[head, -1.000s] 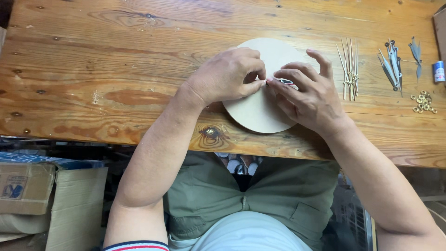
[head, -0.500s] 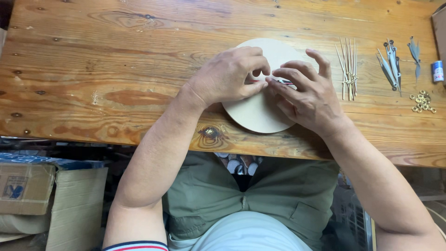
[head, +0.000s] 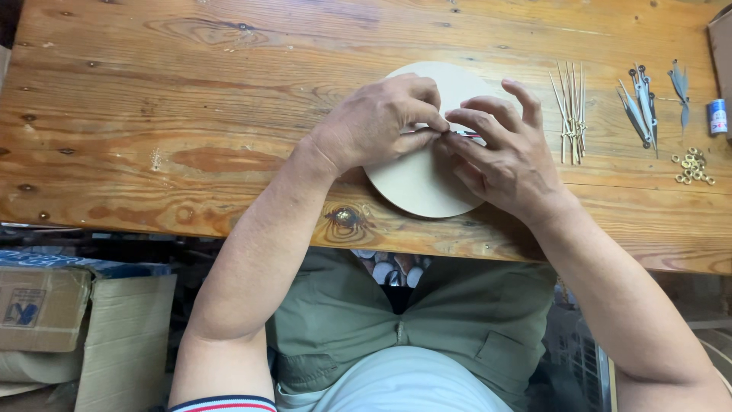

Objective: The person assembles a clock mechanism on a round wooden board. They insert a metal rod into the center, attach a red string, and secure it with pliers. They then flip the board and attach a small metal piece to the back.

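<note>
Disc: a round, pale beige disc [head: 427, 183] is lying flat on the wooden surface [head: 191, 99], its near edge sitting close to the surface's front edge, just right of a dark knot in the wood.
Small part: a tiny dark piece with a touch of red [head: 467, 134] is showing over the middle of the disc, between the fingertips of both hands; what it is cannot be told.
Left hand: the left hand [head: 374, 122] is resting over the disc's left half, its grip pinching shut on the small part with thumb and forefinger.
Right hand: the right hand [head: 507, 156] is covering the disc's right side, thumb and forefinger closing on the same small part, the other fingers arching up above the disc.
Thin sticks: a bundle of thin pale sticks [head: 572, 111] is lying just right of the disc, beyond the right hand, apart from it.
Metal pointers: a cluster of slim grey metal pointers [head: 640, 103] is lying farther right of the disc, with a further pair [head: 680, 88] beyond them.
Small rings: a heap of little brass-coloured rings [head: 692, 166] is sitting well right of the disc, below the pointers.
Spool: a small blue and white spool [head: 717, 116] is standing farthest right of the disc, near the surface's edge.
Boxes: cardboard boxes [head: 76, 328] are sitting on the floor, below and left of the disc.
</note>
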